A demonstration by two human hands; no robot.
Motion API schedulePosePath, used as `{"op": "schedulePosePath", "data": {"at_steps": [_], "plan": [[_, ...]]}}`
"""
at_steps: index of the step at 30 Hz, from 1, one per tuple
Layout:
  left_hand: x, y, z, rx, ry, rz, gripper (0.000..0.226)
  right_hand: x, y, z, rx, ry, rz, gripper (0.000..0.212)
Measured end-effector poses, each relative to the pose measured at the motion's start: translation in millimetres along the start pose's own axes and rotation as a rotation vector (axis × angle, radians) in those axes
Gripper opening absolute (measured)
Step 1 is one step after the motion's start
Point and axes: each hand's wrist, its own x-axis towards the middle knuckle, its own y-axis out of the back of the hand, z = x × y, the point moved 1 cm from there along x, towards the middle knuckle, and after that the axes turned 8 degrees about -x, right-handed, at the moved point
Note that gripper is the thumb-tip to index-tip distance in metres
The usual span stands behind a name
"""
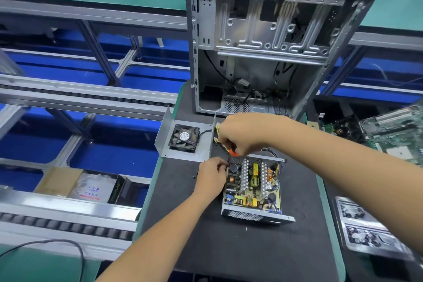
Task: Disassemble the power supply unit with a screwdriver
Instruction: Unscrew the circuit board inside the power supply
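On the black mat (240,256), the opened power supply unit (253,188) sits with its circuit board, coils and heat sinks bare inside the shallow metal tray, a perforated wall facing the viewer. Behind the unit stands an emptied computer case (263,52), side panel off, loose black cables lying on its floor. Left of the unit's far corner lies the removed cover (183,142), a bent metal sheet with a black fan (184,138) fixed inside it, its thin lead running toward the unit. The right hand (245,135) reaches over that far corner and grasps the screwdriver (233,152) — only a bit of orange handle shows beneath the curled fingers, the tip hidden. The left hand (211,176) pinches something small and dark at the unit's left wall; what it is cannot be made out. Right of the unit a green motherboard (396,130) is cut off by the edge. Left of the unit, below the bench, an open carton (80,184) holds a bagged item.
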Motion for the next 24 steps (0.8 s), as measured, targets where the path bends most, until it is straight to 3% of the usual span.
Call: {"op": "schedulePosePath", "data": {"at_steps": [5,11,24], "plan": [[1,3,3,-0.092,0.099,0.036,0.019,-1,-2,11,0.037,0.004,0.006,0.02],[1,3,3,-0.111,0.092,0.041,0.018,-5,-7,16,0.107,-0.065,0.046,0.006],[1,2,0,-0.058,0.053,0.029,0.015,-5,-10,12,0.091,-0.103,0.034,0.008]]}}
